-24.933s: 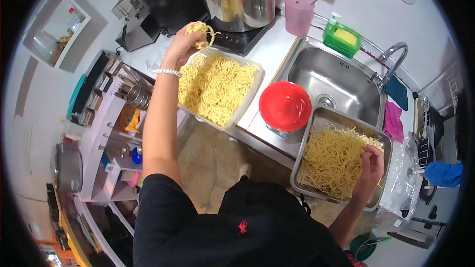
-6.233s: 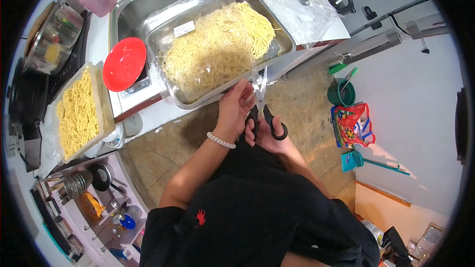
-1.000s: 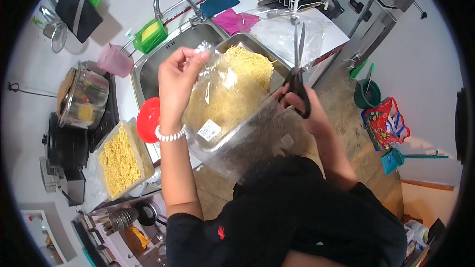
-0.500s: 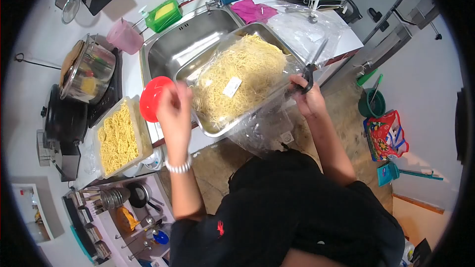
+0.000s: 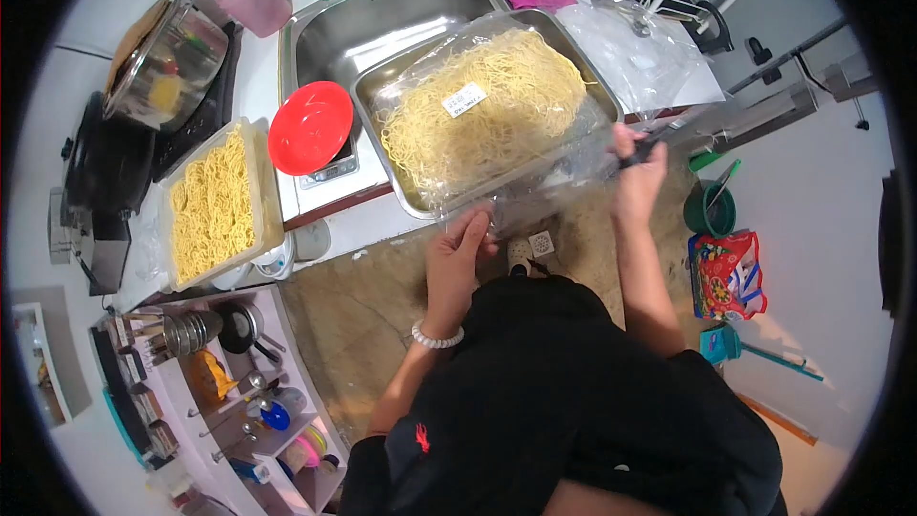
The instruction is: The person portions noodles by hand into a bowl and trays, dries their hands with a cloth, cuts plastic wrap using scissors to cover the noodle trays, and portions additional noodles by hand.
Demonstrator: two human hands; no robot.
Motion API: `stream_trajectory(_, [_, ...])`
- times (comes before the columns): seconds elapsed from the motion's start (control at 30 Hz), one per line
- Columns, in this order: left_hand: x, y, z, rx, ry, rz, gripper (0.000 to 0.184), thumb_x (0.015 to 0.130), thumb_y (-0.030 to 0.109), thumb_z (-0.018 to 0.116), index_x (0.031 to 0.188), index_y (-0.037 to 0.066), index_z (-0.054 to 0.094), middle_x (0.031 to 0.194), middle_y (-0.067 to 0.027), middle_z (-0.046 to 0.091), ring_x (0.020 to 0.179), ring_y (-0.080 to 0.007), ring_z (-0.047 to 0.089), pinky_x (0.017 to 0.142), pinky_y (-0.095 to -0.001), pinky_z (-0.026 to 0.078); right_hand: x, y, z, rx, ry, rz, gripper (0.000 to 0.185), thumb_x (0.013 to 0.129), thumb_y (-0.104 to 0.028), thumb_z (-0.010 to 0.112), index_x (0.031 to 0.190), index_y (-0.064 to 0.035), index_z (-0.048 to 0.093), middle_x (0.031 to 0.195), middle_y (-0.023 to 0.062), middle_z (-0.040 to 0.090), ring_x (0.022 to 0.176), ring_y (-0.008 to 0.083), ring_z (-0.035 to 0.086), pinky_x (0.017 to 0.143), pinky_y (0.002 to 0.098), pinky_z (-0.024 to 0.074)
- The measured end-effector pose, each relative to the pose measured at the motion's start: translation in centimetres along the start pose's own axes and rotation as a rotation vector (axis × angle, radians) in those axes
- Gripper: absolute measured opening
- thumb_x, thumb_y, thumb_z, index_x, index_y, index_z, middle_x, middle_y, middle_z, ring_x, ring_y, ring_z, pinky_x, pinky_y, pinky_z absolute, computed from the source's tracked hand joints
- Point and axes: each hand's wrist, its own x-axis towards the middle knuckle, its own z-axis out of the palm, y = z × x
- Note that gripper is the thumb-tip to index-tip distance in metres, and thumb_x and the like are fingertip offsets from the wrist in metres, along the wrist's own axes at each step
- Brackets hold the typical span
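The left hand pinches clear plastic by its edge, likely to steady it; the right hand, apart, grips scissors; beyond both, a tray corrals the noodles

Glossy plastic bag, metal tray

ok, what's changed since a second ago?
Left grip let go of the clear plastic it held raised and came down to the near edge of the tray; can't tell if it pinches plastic there. The plastic lies lower over the noodles; its label shifted from near the tray's rim to above the noodles. Unchanged: right grip on the scissors, red plate left of the tray.
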Motion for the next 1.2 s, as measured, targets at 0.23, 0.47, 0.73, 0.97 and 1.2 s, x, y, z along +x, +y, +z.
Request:
stream_trajectory(0.23, [-1.3, 10.0, 1.2, 0.767, 0.279, 1.155, 0.048, 0.072, -0.009, 0.060, 0.118, 0.001, 0.062, 0.071, 0.0008, 0.054, 0.055, -0.0079, 0.041, 0.050, -0.0225, 0.036, -0.9, -7.8, 0.1, 0.090, -0.215, -0.129, 0.024, 0.084, -0.015, 0.070, 0.093, -0.0036, 0.050, 0.092, 0.0098, 0.063, 0.079, 0.0168, 0.060, 0.075, 0.0310, 0.0474])
stream_trajectory(0.47, [-5.6, 17.7, 4.8, 1.420, 0.019, 1.444, 0.044, 0.066, 0.001, 0.063, 0.108, 0.012, 0.069, 0.062, -0.0001, 0.036, 0.051, -0.0162, 0.041, 0.045, -0.0283, 0.035, -4.9, -9.0, 1.7, 0.523, -0.527, 0.142, 0.033, 0.088, -0.029, 0.063, 0.103, -0.0030, 0.049, 0.103, 0.0151, 0.060, 0.089, 0.0233, 0.061, 0.089, 0.0377, 0.0416])
stream_trajectory(0.73, [-1.5, 6.9, 4.2, 1.576, -0.151, 1.045, 0.035, 0.074, 0.007, 0.059, 0.105, 0.020, 0.068, 0.066, -0.0057, 0.047, 0.053, -0.0225, 0.052, 0.050, -0.0351, 0.045, -7.9, -3.0, 1.4, 0.411, -0.414, 0.558, 0.017, 0.077, -0.012, 0.072, 0.088, -0.0050, 0.060, 0.082, 0.0038, 0.063, 0.076, 0.0125, 0.057, 0.069, 0.0255, 0.0420])
stream_trajectory(0.97, [-6.5, 5.9, 0.6, 1.247, -0.272, 0.445, 0.033, 0.083, 0.014, 0.063, 0.115, 0.014, 0.062, 0.079, -0.0048, 0.056, 0.065, -0.0189, 0.055, 0.058, -0.0309, 0.045, -8.4, 1.6, 2.3, 0.472, -0.236, 0.609, 0.017, 0.074, -0.001, 0.072, 0.080, -0.0063, 0.057, 0.076, 0.0052, 0.063, 0.071, 0.0138, 0.059, 0.067, 0.0249, 0.0447])
stream_trajectory(1.2, [-2.9, -1.5, -3.5, 0.103, -0.431, -0.384, 0.040, 0.095, 0.033, 0.053, 0.125, 0.006, 0.053, 0.112, -0.0065, 0.061, 0.096, -0.0146, 0.057, 0.079, -0.0274, 0.047, -8.0, 1.8, 2.3, 0.220, -0.222, 0.376, 0.020, 0.078, -0.009, 0.074, 0.078, -0.0076, 0.055, 0.071, 0.0013, 0.059, 0.063, 0.0113, 0.056, 0.060, 0.0248, 0.0444])
